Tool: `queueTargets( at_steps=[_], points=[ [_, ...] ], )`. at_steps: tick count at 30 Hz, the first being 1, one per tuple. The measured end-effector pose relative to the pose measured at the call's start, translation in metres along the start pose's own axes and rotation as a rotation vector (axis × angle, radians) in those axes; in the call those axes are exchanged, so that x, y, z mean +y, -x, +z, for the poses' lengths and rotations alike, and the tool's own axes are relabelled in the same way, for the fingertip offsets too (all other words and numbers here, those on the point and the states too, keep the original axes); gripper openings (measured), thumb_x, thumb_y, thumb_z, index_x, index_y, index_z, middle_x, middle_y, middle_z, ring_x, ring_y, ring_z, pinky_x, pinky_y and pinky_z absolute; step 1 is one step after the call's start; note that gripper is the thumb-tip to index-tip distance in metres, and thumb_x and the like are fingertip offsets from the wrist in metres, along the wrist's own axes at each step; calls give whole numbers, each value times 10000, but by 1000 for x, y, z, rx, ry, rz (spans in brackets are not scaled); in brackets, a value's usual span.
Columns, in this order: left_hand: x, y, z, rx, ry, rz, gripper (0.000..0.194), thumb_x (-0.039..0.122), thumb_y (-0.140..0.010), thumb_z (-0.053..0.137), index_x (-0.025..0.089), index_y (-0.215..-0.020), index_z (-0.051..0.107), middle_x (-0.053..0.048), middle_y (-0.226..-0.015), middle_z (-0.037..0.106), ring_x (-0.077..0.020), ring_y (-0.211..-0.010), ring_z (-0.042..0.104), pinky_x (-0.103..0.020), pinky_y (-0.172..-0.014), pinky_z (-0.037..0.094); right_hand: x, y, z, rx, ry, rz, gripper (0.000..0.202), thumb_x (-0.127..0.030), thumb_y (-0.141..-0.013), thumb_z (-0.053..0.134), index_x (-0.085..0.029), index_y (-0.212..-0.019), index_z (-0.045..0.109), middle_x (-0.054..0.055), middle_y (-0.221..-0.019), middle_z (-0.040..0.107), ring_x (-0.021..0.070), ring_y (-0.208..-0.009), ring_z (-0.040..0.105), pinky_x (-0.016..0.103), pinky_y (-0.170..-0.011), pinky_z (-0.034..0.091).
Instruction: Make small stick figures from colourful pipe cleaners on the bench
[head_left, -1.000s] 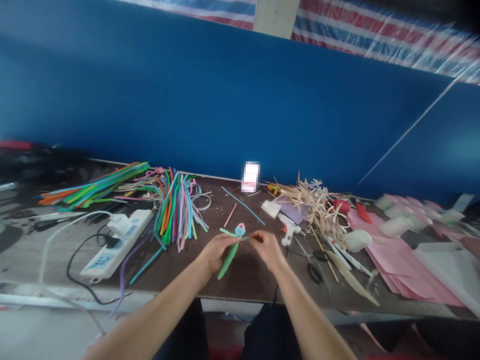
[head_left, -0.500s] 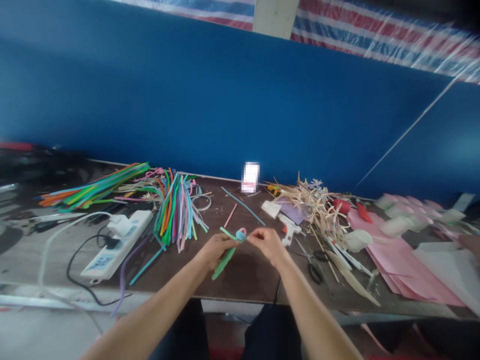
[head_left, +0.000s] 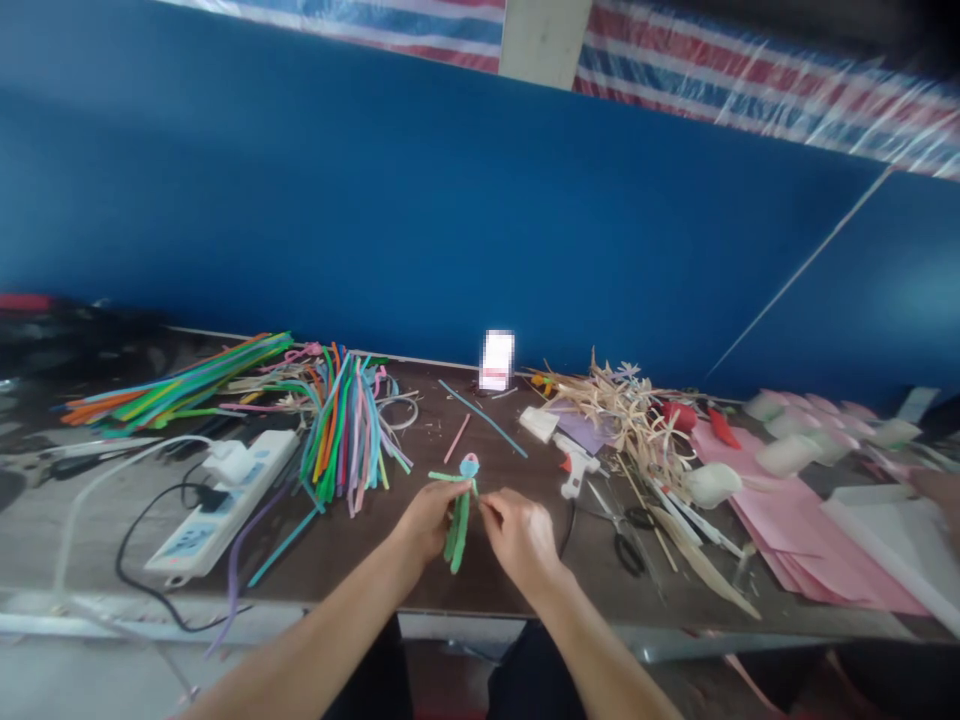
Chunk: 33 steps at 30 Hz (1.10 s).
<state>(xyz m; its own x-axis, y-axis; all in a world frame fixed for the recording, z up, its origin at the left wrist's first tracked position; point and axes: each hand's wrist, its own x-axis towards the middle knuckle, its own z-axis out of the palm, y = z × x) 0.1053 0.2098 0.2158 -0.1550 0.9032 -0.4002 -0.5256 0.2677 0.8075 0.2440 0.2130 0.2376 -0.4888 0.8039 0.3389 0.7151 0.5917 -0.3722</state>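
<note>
My left hand (head_left: pixel 435 515) is closed, thumb and fingers pinching a small pipe-cleaner figure (head_left: pixel 457 535) at its middle. Green fuzzy stems hang down from the figure like two legs, and one green stem sticks out to the left. On top sits a round light-blue and pink head (head_left: pixel 469 466). My right hand (head_left: pixel 517 530) is closed too, its fingertips pinched at the figure's right side where a short green stem bends down. A cut pink stem (head_left: pixel 457 438) and a longer blue stem (head_left: pixel 484 418) lie on the table just beyond.
Bundled colourful pipe cleaners (head_left: pixel 349 430) and a power strip (head_left: pixel 225 510) with plugs lie left. To the right are a hot glue gun (head_left: pixel 574 466), scissors (head_left: pixel 624 535), straw-coloured dried pieces (head_left: pixel 630 410) and pink sheets (head_left: pixel 795 530). A lit phone (head_left: pixel 496 360) stands against the blue panel.
The figure has turned upright, its head now up and its legs pointing down. My right hand has moved down and left, close against the figure's side.
</note>
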Motion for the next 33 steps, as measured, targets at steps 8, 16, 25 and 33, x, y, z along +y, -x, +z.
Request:
queueTargets(
  at_steps=[8, 16, 25, 33],
  points=[
    [-2, -5, 3, 64, 92, -122, 101, 146, -650, 624, 122, -587, 549, 8, -499, 539, -85, -426, 509, -203, -448, 438, 19, -4, 9, 20, -52, 85, 181, -181, -801, 471, -223, -816, 646, 14, -794, 664, 147, -745, 605, 203, -643, 378],
    [3, -9, 0, 123, 106, 4, 105, 144, -679, 618, 115, -598, 558, 9, -487, 546, -92, -434, 527, -205, -440, 463, 49, 19, -9, 169, -50, 122, 211, -241, -804, 470, -182, -911, 642, 65, -850, 653, 179, -827, 580, 266, -764, 410],
    [-2, -19, -6, 207, 220, -19, 69, 97, -731, 545, 127, -669, 551, 21, -512, 559, -88, -427, 547, -198, -431, 475, 147, 17, -43, 124, -117, 689, 389, -460, -768, 406, -176, -695, 662, 66, -641, 666, 185, -558, 609, 261, -527, 423],
    [-7, -21, -9, 123, 272, -7, 64, 98, -719, 571, 108, -659, 551, -7, -553, 578, -109, -465, 565, -250, -472, 506, 142, -32, -15, 164, -142, 913, 267, -440, -499, 660, -186, -493, 577, 98, -605, 643, 255, -689, 617, 318, -589, 408]
  ],
)
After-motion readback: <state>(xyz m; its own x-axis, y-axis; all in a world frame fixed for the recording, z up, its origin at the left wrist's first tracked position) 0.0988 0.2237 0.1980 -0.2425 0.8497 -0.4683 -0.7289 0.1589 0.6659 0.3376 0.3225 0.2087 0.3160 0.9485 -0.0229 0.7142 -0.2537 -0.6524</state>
